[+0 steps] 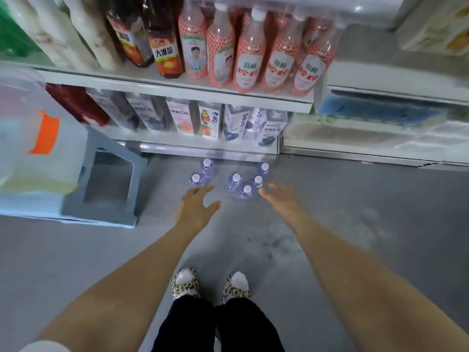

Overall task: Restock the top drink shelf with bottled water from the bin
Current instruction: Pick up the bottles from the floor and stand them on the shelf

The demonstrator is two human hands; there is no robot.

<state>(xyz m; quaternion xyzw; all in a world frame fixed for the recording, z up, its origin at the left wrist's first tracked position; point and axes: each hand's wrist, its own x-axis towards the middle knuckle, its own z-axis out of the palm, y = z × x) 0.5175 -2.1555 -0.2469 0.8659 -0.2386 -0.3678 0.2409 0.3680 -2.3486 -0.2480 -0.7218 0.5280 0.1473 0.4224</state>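
Both hands empty, reaching down to water bottles standing on the floor.

Six clear water bottles (pixel 236 182) stand upright on the grey floor (pixel 355 224) at frame centre, two to the left and four to the right, just before the shelf unit's base. The left hand (pixel 196 204) is spread with fingers relaxed, just below the left pair. The right hand (pixel 276 196), also loose and gripping nothing, is beside the right group; motion blur hides any contact. A translucent container (pixel 50 153) with an orange label sits at mid left. Pink-labelled bottles (pixel 253 59) fill the shelf at upper centre.
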